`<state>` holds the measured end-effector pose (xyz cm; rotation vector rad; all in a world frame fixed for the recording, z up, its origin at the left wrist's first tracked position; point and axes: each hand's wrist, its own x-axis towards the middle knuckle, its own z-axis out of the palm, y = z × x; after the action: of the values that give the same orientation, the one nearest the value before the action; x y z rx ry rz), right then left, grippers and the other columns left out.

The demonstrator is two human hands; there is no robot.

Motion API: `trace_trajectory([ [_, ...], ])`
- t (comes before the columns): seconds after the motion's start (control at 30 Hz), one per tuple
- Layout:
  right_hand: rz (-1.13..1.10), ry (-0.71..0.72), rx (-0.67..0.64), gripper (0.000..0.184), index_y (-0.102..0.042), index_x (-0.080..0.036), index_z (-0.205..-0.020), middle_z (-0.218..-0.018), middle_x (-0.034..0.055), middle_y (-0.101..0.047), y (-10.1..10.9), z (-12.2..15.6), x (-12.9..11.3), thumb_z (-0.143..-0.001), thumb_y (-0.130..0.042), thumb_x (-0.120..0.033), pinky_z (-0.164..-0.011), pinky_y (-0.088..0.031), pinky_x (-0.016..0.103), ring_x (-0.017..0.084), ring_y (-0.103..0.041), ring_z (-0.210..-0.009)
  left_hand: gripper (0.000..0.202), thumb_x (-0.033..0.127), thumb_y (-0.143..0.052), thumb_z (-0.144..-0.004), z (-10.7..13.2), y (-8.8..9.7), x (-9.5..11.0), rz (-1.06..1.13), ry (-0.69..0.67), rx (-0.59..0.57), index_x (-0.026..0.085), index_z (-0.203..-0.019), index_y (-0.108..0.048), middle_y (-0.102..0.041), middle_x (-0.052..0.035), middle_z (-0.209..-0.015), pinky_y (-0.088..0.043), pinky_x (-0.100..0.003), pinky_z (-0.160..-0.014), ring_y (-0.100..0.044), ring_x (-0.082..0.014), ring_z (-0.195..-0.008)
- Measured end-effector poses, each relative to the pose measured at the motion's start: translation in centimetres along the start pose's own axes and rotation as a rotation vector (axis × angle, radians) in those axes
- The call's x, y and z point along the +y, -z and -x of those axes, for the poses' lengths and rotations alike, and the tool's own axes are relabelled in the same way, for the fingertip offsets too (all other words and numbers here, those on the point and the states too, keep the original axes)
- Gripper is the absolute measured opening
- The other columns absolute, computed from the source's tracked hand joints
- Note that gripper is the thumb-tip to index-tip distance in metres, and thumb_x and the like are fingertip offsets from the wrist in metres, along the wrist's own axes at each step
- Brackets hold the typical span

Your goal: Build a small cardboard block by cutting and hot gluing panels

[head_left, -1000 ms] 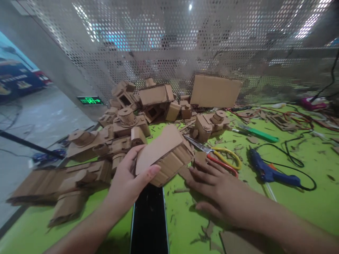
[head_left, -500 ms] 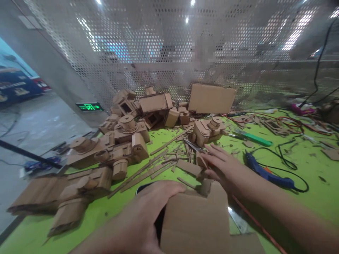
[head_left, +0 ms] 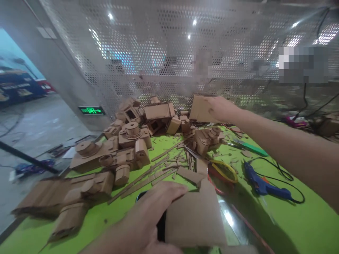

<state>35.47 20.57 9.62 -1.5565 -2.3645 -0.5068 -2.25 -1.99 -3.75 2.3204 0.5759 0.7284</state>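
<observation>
My left hand (head_left: 156, 208) is wrapped round the left side of a plain cardboard piece (head_left: 196, 218) in the near middle, its fingers lying over the top left corner. A dark object, partly hidden, shows beneath that hand. At the back, my right hand (head_left: 222, 108) is on a rectangular cardboard panel (head_left: 200, 108) leaning by the mesh, with fingers bent against it. The hand covers the panel's right part. Scissors with yellow and red handles (head_left: 225, 171) lie beyond the held piece, blades towards a cardboard camera model (head_left: 205, 139).
More cardboard camera models (head_left: 132, 135) crowd the left and back. Thin cardboard strips (head_left: 148, 173) lie mid-table. Under my right arm are a blue glue gun (head_left: 265, 185) with its cord and a green-handled cutter (head_left: 253, 147). A perforated metal screen (head_left: 169, 70) stands behind.
My right hand has moved from beside the scissors up and back to the cardboard panel, uncovering the scissor handles. My left hand stays on the cardboard piece. The view has shifted slightly.
</observation>
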Motion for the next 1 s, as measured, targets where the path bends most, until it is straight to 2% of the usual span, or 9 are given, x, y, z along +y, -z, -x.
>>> trace_trajectory([
  [0.17, 0.041, -0.087, 0.016, 0.042, -0.067, -0.020, -0.141, -0.143, 0.0120, -0.069, -2.8, -5.1, 1.3, -0.105, -0.074, -0.039, -0.098, -0.064, 0.051, 0.029, -0.073, -0.118, 0.070, 0.038, -0.077, -0.094, -0.1, 0.8, 0.9, -0.022, 0.000, 0.100, 0.038, -0.158, -0.049, -0.072, -0.0095, -0.148, -0.055, -0.044, -0.118, -0.069, -0.0348, -0.136],
  [0.27, 0.039, -0.136, 0.022, 0.042, -0.067, -0.020, -0.141, -0.142, 0.0118, -0.069, -3.9, -6.4, 1.1, -0.105, -0.074, -0.039, -0.097, -0.064, 0.051, 0.029, -0.073, -0.118, 0.061, 0.024, -0.071, -0.095, -0.1, 0.9, 1.6, -0.091, 0.034, 0.152, 0.039, -0.151, -0.052, -0.076, -0.0056, -0.141, -0.055, -0.039, -0.117, -0.072, -0.0288, -0.131],
  [0.37, 0.034, -0.162, 0.025, 0.042, -0.067, -0.020, -0.141, -0.142, 0.0119, -0.070, -3.5, -6.7, 0.6, -0.105, -0.074, -0.039, -0.097, -0.064, 0.051, 0.029, -0.073, -0.118, 0.056, 0.019, -0.070, -0.095, -0.1, 0.5, 1.7, -0.160, 0.066, 0.218, 0.039, -0.145, -0.055, -0.079, -0.0039, -0.135, -0.053, -0.040, -0.119, -0.073, -0.0267, -0.128],
  [0.53, 0.035, -0.108, 0.097, 0.041, -0.065, -0.020, -0.142, -0.141, 0.0116, -0.070, 1.4, -5.0, -1.6, -0.106, -0.072, -0.038, -0.098, -0.063, 0.052, 0.029, -0.073, -0.117, 0.045, 0.020, -0.071, -0.096, -0.2, -0.1, 1.0, -0.202, 0.128, 0.359, 0.035, -0.138, -0.064, -0.079, -0.0062, -0.132, -0.055, -0.045, -0.116, -0.073, -0.0302, -0.128],
  [0.6, 0.033, -0.031, 0.135, 0.034, -0.064, -0.014, -0.143, -0.134, 0.0192, -0.068, 4.5, -3.4, -3.3, -0.113, -0.054, -0.026, -0.103, -0.059, 0.054, 0.035, -0.069, -0.123, 0.036, 0.022, -0.070, -0.099, -0.5, 0.0, 1.1, -0.193, 0.178, 0.413, 0.032, -0.133, -0.068, -0.078, -0.0081, -0.131, -0.055, -0.047, -0.116, -0.072, -0.0305, -0.127],
  [0.7, 0.025, 0.111, 0.159, 0.034, -0.066, -0.018, -0.140, -0.130, 0.0149, -0.066, 9.1, 0.2, -7.3, -0.114, -0.046, -0.026, -0.105, -0.055, 0.048, 0.034, -0.065, -0.126, 0.029, 0.027, -0.067, -0.103, -1.4, 0.3, 1.8, -0.096, 0.282, 0.505, 0.027, -0.132, -0.067, -0.076, -0.0115, -0.130, -0.057, -0.045, -0.110, -0.073, -0.0289, -0.121],
  [0.8, -0.078, 0.311, 0.111, 0.033, -0.069, -0.019, -0.137, -0.122, 0.0099, -0.066, 12.5, 4.3, -12.5, -0.113, -0.047, -0.024, -0.085, -0.055, 0.039, 0.024, -0.068, -0.100, 0.039, 0.035, -0.071, -0.103, -2.3, 0.3, 2.8, 0.098, 0.357, 0.614, 0.024, -0.139, -0.063, -0.076, -0.0119, -0.126, -0.061, -0.040, -0.103, -0.075, -0.0261, -0.114],
  [0.9, -0.228, 0.443, 0.032, 0.033, -0.071, -0.019, -0.134, -0.116, 0.0089, -0.067, 13.9, 7.6, -17.3, -0.109, -0.050, -0.014, -0.072, -0.047, 0.030, 0.017, -0.064, -0.085, 0.043, 0.038, -0.082, -0.093, -3.0, 0.2, 3.9, 0.237, 0.389, 0.691, 0.021, -0.131, -0.070, -0.082, -0.0094, -0.114, -0.063, -0.035, -0.093, -0.078, -0.0264, -0.106],
  [1.0, -0.307, 0.526, -0.002, 0.039, -0.070, -0.019, -0.136, -0.115, 0.0100, -0.069, 13.7, 9.2, -20.5, -0.101, -0.059, -0.005, -0.069, -0.045, 0.031, 0.019, -0.062, -0.082, 0.016, 0.033, -0.088, -0.084, -3.3, 0.3, 4.7, 0.295, 0.461, 0.676, 0.021, -0.093, -0.083, -0.085, -0.0054, -0.087, -0.061, -0.030, -0.077, -0.079, -0.0258, -0.086],
])
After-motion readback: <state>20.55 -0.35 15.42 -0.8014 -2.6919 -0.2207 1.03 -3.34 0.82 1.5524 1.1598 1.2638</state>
